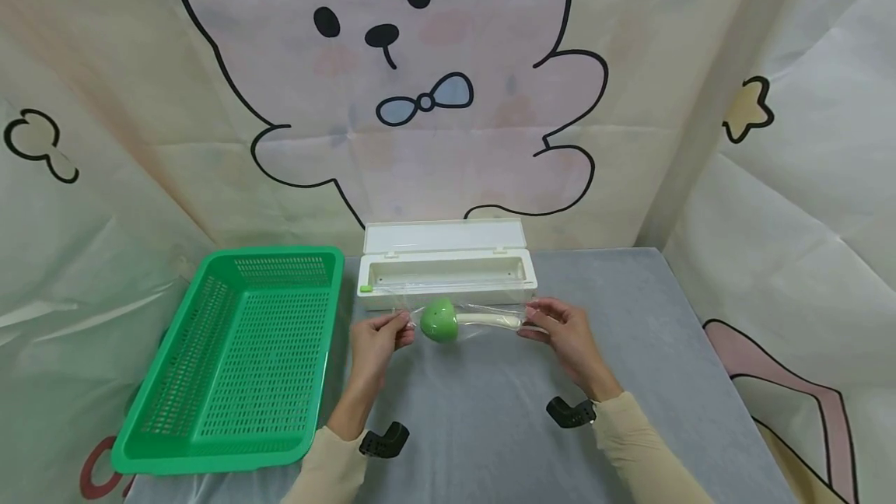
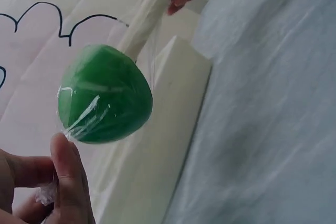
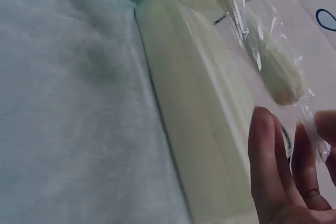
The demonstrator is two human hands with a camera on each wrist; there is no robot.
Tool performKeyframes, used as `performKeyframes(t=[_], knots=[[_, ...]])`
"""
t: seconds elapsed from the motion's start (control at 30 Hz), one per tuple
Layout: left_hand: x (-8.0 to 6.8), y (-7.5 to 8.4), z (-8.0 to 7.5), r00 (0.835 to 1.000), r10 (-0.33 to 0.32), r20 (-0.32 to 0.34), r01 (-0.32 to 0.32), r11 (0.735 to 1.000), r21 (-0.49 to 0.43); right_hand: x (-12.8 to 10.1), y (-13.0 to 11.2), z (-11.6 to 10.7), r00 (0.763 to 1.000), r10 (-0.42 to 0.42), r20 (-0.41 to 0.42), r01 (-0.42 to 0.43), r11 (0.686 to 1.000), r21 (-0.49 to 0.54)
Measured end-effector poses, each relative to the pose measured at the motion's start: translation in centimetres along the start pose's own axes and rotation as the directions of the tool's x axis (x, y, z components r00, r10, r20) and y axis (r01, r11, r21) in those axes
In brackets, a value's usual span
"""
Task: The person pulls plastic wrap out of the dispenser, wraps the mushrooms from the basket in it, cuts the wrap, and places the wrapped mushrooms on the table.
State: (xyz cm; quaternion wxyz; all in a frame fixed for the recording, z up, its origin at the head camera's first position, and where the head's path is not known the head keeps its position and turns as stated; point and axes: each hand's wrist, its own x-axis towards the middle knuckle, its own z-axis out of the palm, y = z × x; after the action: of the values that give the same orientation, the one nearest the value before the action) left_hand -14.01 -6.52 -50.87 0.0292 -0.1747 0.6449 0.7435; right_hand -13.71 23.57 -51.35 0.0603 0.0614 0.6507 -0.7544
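Note:
Clear plastic film [image 3: 261,40] wraps a utensil with a rounded green head [image 1: 439,321] and a long white handle [image 1: 490,320]. My left hand [image 1: 380,338] pinches the gathered film just beyond the green head. At the handle's far end, my right hand [image 1: 562,333] pinches the twisted film between thumb and fingers. The utensil hangs level between both hands, above the table and in front of a long white box [image 1: 448,294]. Seen from the left wrist, the green head [image 2: 105,95] is tightly covered, with shiny creases in the film.
The white box has its lid [image 1: 445,236] raised, a hollow inside and a small green piece [image 1: 366,288] on its front left edge. A green perforated basket [image 1: 325,379] stands at the left of the grey cloth-covered table [image 1: 483,426]. Printed curtains hang behind and at both sides.

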Motion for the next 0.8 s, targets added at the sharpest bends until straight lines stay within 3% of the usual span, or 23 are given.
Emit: performKeyframes(t=[0.2, 0.37, 0.57, 0.7, 0.8], knots=[[-0.3, -2.4, 0.2, 0.996, -0.074, -0.044, 0.073, 0.997, -0.011, -0.9, 2.5, 0.0, 0.996, 0.084, 0.025, -0.084, 0.996, 0.008], [0.0, -3.8, 0.3, 0.99, -0.119, -0.077, 0.115, 0.991, -0.064, -1.1, 4.1, 0.2, 0.996, 0.079, 0.043, -0.074, 0.992, -0.099], [0.4, -4.3, 0.3, 0.985, -0.171, -0.028, 0.166, 0.977, -0.131, -0.5, 5.1, 0.8, 0.993, 0.108, -0.047, -0.113, 0.985, -0.131], [1.1, -5.0, 0.1, 0.984, -0.177, 0.013, 0.177, 0.978, -0.11, 0.1, 5.5, 1.1, 0.988, 0.126, -0.091, -0.137, 0.982, -0.129], [1.6, -5.4, -0.1, 0.989, -0.138, 0.052, 0.14, 0.989, -0.044, 0.5, 5.7, 1.3, 0.987, 0.128, -0.099, -0.142, 0.977, -0.156]])
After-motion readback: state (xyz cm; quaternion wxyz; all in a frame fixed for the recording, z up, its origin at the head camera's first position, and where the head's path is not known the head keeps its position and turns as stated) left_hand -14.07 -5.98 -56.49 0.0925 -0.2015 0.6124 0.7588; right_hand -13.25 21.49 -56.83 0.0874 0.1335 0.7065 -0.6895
